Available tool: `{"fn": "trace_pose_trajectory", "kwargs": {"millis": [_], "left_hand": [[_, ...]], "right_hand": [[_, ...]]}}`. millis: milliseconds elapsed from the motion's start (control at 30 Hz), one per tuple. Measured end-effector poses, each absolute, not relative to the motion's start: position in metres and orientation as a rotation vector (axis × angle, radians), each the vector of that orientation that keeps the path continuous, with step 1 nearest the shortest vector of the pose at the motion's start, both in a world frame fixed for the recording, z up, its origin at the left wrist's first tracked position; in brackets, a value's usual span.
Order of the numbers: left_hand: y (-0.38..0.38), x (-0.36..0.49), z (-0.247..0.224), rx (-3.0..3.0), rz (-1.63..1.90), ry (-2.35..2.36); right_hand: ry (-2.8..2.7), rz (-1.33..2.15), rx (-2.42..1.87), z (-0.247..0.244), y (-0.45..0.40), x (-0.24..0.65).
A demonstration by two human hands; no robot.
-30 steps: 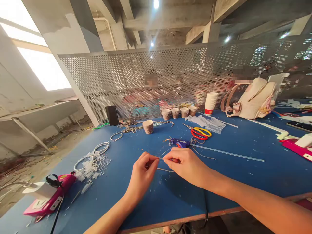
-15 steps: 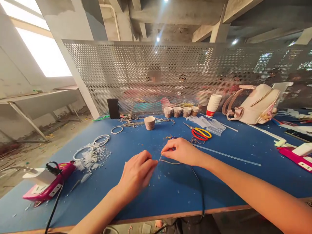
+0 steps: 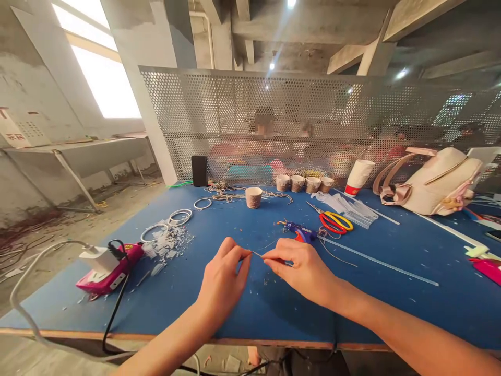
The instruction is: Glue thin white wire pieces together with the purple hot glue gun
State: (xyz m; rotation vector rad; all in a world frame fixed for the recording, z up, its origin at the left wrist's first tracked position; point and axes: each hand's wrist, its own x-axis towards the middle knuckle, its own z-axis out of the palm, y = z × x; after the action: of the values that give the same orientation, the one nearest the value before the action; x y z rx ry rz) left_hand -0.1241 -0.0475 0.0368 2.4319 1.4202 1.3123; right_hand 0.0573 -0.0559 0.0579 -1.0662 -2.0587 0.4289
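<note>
My left hand [image 3: 226, 274] is closed in a pinch on one end of a thin twine [image 3: 257, 254]. Facing it across a small gap, my right hand [image 3: 299, 266] pinches the same twine between thumb and fingers. Both hands are above the blue table [image 3: 250, 308]. Just beyond my right hand lies a blue glue gun [image 3: 300, 230], partly hidden by it. A small textured cup [image 3: 253, 198] stands upright farther back. Scissors [image 3: 335, 221] with red and yellow handles lie to the right of the glue gun.
Several small cups [image 3: 297, 183] line the back beside stacked paper cups [image 3: 359, 177] and a backpack [image 3: 438, 180]. White rings [image 3: 180, 217] and plastic scraps [image 3: 168, 245] lie left, near a pink power strip [image 3: 117, 274]. A clear glue stick [image 3: 383, 260] lies right; twine [image 3: 223, 192] is heaped behind.
My view has shifted left, so the table's things appear farther right. My fingertips now hold the twine between both hands, and the glue gun shows more beyond my right hand.
</note>
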Motion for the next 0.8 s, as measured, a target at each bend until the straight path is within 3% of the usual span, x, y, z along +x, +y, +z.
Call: {"fn": "trace_pose_trajectory", "kwargs": {"millis": [100, 167, 433, 800], "left_hand": [[-0.052, -0.127, 0.04, 2.77, 1.121, 1.467], [-0.054, -0.131, 0.044, 2.91, 0.992, 1.383], [-0.054, -0.144, 0.065, 2.348, 1.16, 0.994], [-0.06, -0.125, 0.053, 1.676, 1.192, 1.101]], "right_hand": [[-2.16, 0.113, -0.985, 0.064, -0.055, 0.059], [-2.161, 0.119, -1.013, 0.067, -0.05, 0.06], [-1.938, 1.085, -1.11, 0.064, -0.036, 0.066], [-1.446, 1.55, -1.057, 0.044, -0.047, 0.066]]}}
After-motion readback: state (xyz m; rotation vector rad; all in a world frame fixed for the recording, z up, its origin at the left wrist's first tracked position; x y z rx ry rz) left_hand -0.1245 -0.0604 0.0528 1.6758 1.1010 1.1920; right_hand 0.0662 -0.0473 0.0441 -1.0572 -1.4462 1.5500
